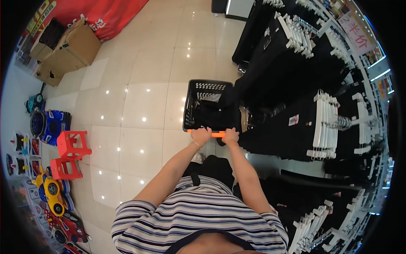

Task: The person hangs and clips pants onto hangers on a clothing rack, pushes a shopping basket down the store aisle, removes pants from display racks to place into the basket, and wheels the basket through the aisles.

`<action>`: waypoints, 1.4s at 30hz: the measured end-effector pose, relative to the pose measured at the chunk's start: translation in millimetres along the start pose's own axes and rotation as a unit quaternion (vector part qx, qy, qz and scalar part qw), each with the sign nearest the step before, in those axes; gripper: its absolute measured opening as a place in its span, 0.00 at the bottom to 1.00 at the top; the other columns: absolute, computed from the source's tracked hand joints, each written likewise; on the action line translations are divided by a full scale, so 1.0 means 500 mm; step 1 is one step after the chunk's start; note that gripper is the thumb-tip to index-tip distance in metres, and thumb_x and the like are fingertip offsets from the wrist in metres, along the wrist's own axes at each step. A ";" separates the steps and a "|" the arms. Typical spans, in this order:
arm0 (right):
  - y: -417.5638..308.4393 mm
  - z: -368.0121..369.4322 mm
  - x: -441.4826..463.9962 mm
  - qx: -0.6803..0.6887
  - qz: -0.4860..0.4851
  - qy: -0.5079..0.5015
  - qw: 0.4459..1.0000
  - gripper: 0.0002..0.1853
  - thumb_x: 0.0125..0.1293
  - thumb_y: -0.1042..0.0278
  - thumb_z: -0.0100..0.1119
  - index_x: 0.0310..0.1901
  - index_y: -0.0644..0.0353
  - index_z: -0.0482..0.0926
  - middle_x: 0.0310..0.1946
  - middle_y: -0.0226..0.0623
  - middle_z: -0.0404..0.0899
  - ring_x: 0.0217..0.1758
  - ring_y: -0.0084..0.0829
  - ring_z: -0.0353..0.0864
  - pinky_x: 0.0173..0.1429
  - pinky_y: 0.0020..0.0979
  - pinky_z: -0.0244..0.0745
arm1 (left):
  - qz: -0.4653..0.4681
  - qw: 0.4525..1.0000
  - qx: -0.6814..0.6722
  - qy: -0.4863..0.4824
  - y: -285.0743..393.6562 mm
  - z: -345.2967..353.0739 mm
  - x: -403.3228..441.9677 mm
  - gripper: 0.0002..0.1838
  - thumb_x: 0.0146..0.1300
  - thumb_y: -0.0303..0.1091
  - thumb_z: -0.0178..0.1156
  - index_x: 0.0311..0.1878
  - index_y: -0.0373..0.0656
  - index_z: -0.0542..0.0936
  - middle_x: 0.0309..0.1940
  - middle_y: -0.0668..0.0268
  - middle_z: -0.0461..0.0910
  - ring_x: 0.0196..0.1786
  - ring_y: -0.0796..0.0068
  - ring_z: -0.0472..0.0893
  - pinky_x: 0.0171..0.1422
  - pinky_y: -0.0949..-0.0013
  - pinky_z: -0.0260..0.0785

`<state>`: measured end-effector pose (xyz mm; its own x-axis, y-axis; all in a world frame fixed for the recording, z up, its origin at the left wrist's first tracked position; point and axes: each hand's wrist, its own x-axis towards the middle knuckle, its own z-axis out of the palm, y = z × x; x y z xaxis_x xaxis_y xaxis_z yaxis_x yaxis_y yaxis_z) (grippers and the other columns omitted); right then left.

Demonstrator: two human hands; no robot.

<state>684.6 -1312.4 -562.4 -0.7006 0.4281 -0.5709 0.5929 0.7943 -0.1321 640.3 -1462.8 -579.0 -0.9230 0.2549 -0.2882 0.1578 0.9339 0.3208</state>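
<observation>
Both arms reach forward to a black plastic shopping basket (189,106) with perforated walls and an orange handle (218,134). My left hand (201,136) is wrapped around the handle's left part, and my right hand (230,136) grips it on the right. Dark cloth (207,114) lies inside the basket, along with something pale near its far side; I cannot make out what these items are. Black garments on the rack touch or overlap the basket's right side.
Black trousers (279,131) hang from white hangers (325,127) on racks along the right. Red stools (72,144), a blue toy car (57,127) and a yellow toy car (50,190) stand at left. Cardboard boxes (74,48) sit far left on the tiled floor (141,106).
</observation>
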 end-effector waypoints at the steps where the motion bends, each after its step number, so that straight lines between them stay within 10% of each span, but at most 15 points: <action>1: -0.008 -0.014 0.018 0.000 -0.004 -0.005 1.000 0.19 0.48 0.66 0.65 0.45 0.55 0.79 0.52 0.42 0.67 0.54 0.50 0.69 0.55 0.43 0.73 | -0.006 1.000 0.008 0.000 0.002 -0.002 0.023 0.27 0.60 0.46 0.39 0.20 0.39 0.82 0.18 0.54 0.79 0.23 0.52 0.79 0.37 0.55 0.66; 42: -0.411 -0.480 1.020 0.015 0.021 0.000 1.000 0.20 0.49 0.65 0.65 0.46 0.56 0.77 0.52 0.42 0.67 0.54 0.52 0.70 0.52 0.42 0.74 | 0.044 0.995 0.028 0.082 0.082 -0.210 1.189 0.24 0.58 0.42 0.42 0.16 0.38 0.80 0.16 0.55 0.78 0.20 0.54 0.78 0.35 0.54 0.65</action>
<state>110.4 -1153.8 -632.0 -0.6751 0.4602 -0.5766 0.6329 0.7628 -0.1323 61.2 -1299.1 -642.2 -0.9490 0.2959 -0.1091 0.2551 0.9236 0.2860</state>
